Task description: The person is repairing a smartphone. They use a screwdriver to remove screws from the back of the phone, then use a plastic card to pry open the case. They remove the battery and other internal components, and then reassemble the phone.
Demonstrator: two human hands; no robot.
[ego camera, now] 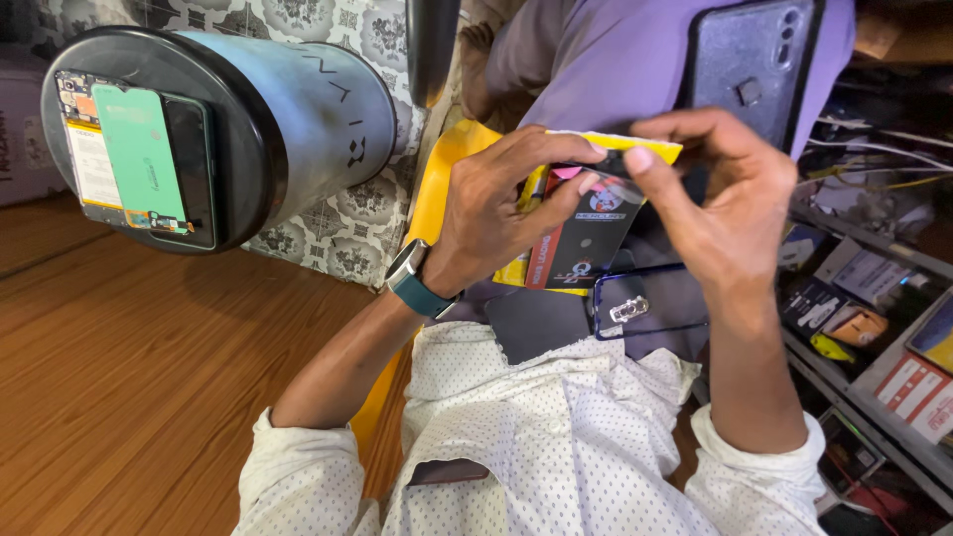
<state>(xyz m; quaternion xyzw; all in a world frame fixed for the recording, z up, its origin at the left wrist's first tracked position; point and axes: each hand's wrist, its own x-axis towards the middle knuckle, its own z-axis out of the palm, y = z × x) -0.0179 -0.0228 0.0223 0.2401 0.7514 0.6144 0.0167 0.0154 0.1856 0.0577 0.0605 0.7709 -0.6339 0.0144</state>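
Both hands are pinched onto the same thing here: a flat black, red and yellow retail packet with a clear plastic sleeve (pixel 586 233). The left hand (pixel 496 213) grips the top edge with thumb and fingers, and the right hand (pixel 720 203) clamps the same edge from the other side, fingertips nearly touching. The packet hangs down between them, right over the person's lap.

Just below it a dark phone with a blue edge and a small metal ring holder (pixel 645 308) lies on the lap, beside a flat dark grey panel (pixel 536 323). There's a teal-strapped smartwatch (pixel 417 283) on the left wrist.

Further out, an opened phone showing a green inner plate (pixel 134 159) sits on the black end of a grey metal drum (pixel 298 109). Another person in a purple garment holds a grey phone with a black case (pixel 754 60) up top. Shelves of small boxed goods (pixel 874 298) run along the right, wooden floor (pixel 129 367) on the left.
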